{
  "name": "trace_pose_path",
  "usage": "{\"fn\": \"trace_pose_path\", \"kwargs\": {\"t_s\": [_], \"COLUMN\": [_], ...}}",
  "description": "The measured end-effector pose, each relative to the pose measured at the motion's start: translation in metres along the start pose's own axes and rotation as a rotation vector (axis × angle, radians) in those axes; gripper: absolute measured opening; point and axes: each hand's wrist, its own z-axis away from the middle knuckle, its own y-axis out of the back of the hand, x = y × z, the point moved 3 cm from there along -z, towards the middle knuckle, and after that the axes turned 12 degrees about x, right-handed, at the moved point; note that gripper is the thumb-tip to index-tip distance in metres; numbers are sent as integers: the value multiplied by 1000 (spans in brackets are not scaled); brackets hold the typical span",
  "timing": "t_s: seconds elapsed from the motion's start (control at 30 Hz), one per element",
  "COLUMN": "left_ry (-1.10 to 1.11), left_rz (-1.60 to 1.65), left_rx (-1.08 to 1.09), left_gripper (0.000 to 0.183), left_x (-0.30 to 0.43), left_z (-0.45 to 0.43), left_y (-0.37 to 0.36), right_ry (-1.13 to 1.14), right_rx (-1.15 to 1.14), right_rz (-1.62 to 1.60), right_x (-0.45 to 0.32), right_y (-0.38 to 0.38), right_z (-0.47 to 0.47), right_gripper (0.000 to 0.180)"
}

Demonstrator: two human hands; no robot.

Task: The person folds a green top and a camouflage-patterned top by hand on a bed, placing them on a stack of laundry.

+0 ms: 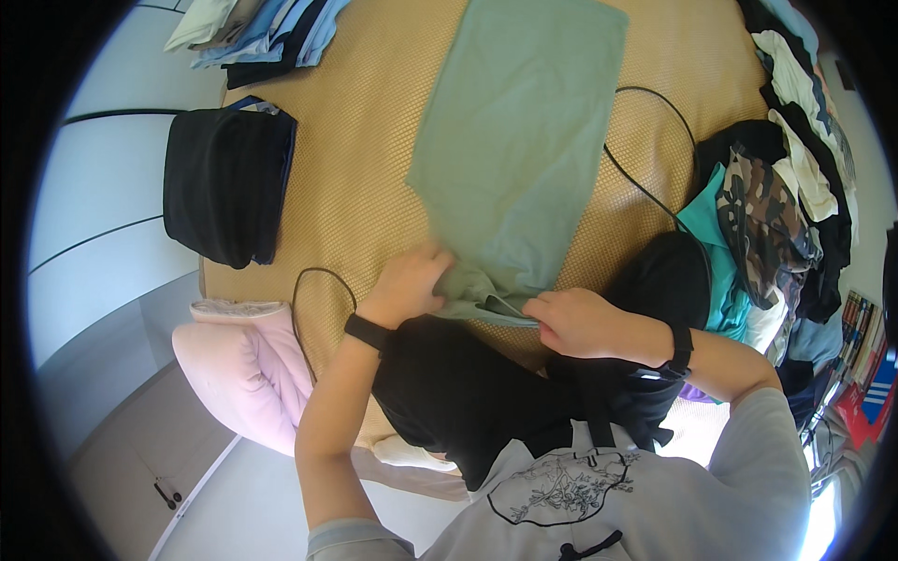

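A pair of light green trousers (523, 133) lies lengthwise on a woven tan mat, its legs pointing away from me and its waist end at my knees. My left hand (414, 280), slightly blurred, is at the left side of the waist end, its fingertips against the cloth; its exact hold cannot be told. At the right end of the waistband, my right hand (572, 319) pinches the edge between thumb and fingers. Between the hands the waist opening gapes a little and the fabric is wrinkled.
Folded black clothing (228, 186) and a stack of folded garments (280, 35) lie left. A pink padded bundle (245, 372) sits at the mat's near left edge. Loose clothes, one camouflage (761, 224), are heaped right. Black cables (645, 189) cross the mat (351, 168).
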Motion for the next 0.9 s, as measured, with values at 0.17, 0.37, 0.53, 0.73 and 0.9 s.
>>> {"fn": "trace_pose_path", "kwargs": {"t_s": [0.17,0.37,0.53,0.73,0.9], "left_ry": [105,46,11,3,40], "left_rz": [123,7,155,147,185], "left_rx": [-131,-58,127,136,168], "left_gripper": [30,17,12,12,12], "left_x": [-5,-21,-23,-29,-31], "left_z": [3,11,-9,-24,-30], "left_y": [6,-12,-10,-21,-22], "right_ry": [-51,-73,-163,-370,-430], "right_rx": [-7,1,108,220,258], "right_rz": [-8,-12,-17,-44,-29], "right_x": [10,11,22,45,63], "right_y": [0,1,2,6,4], "right_z": [2,0,-1,-2,-4], "right_gripper": [21,22,20,21,20]}}
